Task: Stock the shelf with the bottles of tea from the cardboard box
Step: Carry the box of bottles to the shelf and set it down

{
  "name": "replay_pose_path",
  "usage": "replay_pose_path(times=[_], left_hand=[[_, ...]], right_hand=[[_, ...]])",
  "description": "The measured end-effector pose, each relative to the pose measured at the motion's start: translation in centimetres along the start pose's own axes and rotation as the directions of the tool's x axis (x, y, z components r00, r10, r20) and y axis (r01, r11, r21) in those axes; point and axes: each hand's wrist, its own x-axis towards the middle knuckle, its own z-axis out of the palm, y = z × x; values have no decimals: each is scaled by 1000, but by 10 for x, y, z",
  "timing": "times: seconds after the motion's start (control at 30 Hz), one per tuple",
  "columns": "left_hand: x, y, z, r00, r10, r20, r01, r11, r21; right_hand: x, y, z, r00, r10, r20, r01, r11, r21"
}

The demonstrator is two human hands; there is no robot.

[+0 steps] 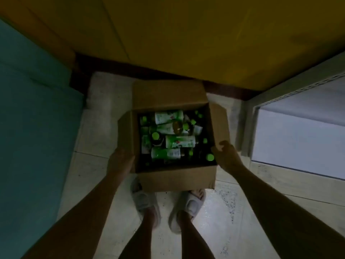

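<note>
Fingers of the right hand [225, 156] curl loosely at the near right corner of the cardboard box [177, 181], beside the folded-out right flap; whether they actually grip the rim or only hover by it I cannot tell in this dim light. The left hand [121, 161] lies along the box's left wall, its fingers flat against the cardboard or tucked round the near corner, pressing rather than pinching as far as can be seen. Between the two hands the box sits open, all flaps turned out, apparently raised just above the feet in pale slippers [146, 201] on the tiled floor [233, 212]. Inside, the bottles of tea [180, 142] lie in a loose heap, green caps pointing every way, some on their sides across others. The white shelf [298, 139] stands to the right, near the box but apart from it. The risk, as I judge it, is the hold itself: a heavy box kept up by side pressure alone could slip, or tilt toward the weaker right corner, and the loose bottles would roll to the low side and pull it further over. The soft flaps offer nothing to hold. Poor light makes misjudging the shelf edge likely.
</note>
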Motion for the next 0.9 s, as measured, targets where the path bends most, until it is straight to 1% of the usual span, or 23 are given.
replay_pose_path(times=[0.03, 0.07, 0.13, 0.2, 0.27, 0.3, 0.33, 0.4, 0.47, 0.57, 0.67, 0.77, 0.9], left_hand=[[22, -9, 11, 999, -25, -37, 23, 999, -34], [48, -20, 25, 996, -59, -74, 54, 996, -65], [90, -35, 49, 988, -113, -103, 104, 991, -87], [129, -47, 75, 989, -94, -117, 85, 993, -77], [158, -49, 92, 993, -43, -108, 30, 992, -125], [170, -48, 99, 994, -49, -101, 33, 988, -153], [180, -49, 104, 992, -67, -110, 50, 988, -148], [192, -49, 111, 982, -73, -175, 61, 996, -70], [195, -50, 112, 978, -41, -204, 40, 999, -7], [195, -53, 103, 992, -5, -127, 6, 1000, 11], [192, -45, 84, 997, 25, -77, -23, 1000, 15], [176, -39, 63, 998, 47, -41, -45, 997, 64], [128, -29, 27, 998, 56, -21, -54, 994, 93]], right_hand=[[21, 5, 9, 999, 11, -50, -12, 1000, -16], [48, 11, 20, 995, 13, -94, -19, 998, -67], [92, 16, 36, 986, 15, -164, -37, 990, -135], [132, 22, 51, 980, -3, -201, -18, 995, -101], [162, 24, 59, 983, 15, -181, -10, 1000, 30], [174, 26, 62, 986, 29, -166, -18, 997, 68], [183, 29, 64, 986, 28, -162, -17, 997, 70], [194, 32, 66, 979, 14, -201, -14, 1000, 2], [200, 35, 65, 977, 9, -211, -21, 998, -52], [192, 32, 59, 989, 2, -146, -12, 998, -65], [176, 30, 53, 989, 0, -149, -8, 999, -54], [150, 32, 42, 992, -6, -128, -1, 999, -54], [88, 35, 18, 996, 7, -88, -9, 1000, -22]])
